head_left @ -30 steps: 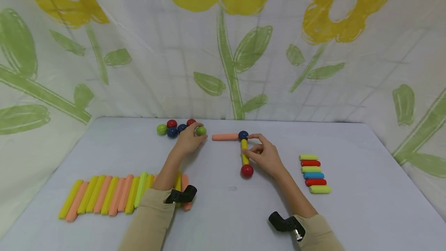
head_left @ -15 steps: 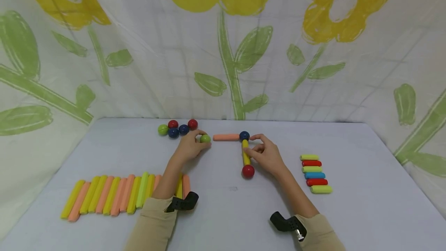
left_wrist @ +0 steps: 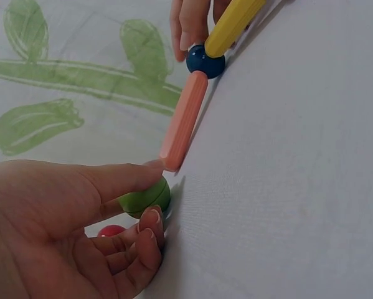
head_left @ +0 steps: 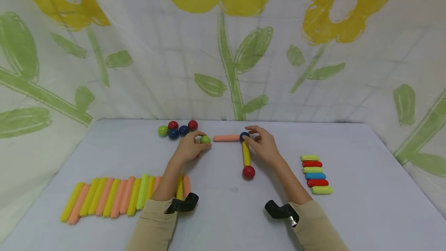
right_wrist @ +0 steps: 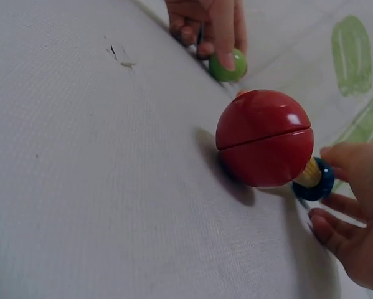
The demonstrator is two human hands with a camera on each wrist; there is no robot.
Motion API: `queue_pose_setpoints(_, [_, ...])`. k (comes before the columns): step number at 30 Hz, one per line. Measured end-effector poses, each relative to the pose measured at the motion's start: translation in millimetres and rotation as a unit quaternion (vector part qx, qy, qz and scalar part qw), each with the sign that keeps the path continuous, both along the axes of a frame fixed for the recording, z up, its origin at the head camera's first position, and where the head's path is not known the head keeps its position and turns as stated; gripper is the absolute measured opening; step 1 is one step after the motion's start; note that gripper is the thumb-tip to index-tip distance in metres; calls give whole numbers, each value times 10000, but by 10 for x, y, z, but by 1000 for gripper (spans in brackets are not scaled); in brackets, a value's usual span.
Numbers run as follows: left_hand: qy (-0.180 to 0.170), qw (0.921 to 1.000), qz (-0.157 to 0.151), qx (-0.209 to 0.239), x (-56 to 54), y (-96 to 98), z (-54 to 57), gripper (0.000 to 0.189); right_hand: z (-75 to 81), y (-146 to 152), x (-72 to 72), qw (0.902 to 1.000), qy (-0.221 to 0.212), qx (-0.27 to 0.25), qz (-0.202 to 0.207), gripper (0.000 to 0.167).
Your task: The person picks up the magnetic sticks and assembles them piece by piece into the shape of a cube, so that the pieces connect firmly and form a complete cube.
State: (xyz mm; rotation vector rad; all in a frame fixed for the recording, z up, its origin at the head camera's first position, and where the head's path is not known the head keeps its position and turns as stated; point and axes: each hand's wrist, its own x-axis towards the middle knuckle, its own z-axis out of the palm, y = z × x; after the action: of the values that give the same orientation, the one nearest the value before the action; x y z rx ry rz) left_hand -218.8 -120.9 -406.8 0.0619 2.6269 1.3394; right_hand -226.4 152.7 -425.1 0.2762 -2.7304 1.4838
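Note:
My left hand point(head_left: 189, 147) pinches a light green ball point(head_left: 205, 139) between thumb and fingers, close to the free left end of an orange stick point(head_left: 226, 138). That stick's other end meets a dark blue ball point(left_wrist: 205, 61). From the same blue ball a yellow stick point(head_left: 246, 155) runs toward the near side and ends at a red ball point(right_wrist: 264, 138). My right hand point(head_left: 265, 145) holds the blue ball, thumb in front and fingers behind, partly covering it in the head view.
At the back left lies a cluster of red, blue and green balls point(head_left: 173, 134). A row of long yellow, orange and green sticks point(head_left: 111, 196) spreads at the front left, partly behind my left forearm. Short coloured sticks point(head_left: 315, 176) lie stacked at the right. A flower-printed curtain point(head_left: 167, 69) hangs behind the table.
My left hand has brought the green ball slightly right and nearer, toward the orange stick's end. My right hand has shifted from the yellow stick up to the blue ball.

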Motion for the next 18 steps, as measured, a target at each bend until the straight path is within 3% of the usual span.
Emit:
queue_pose_setpoints(10, [13, 9999, -31, 125, 4, 21, 5, 45, -60, 39, 6, 9998, -94, -198, -17, 32])
queue_pose_setpoints(18, [147, 9985, -421, 304, -4, 49, 53, 44, -95, 103, 71, 9991, -74, -392, 151, 31])
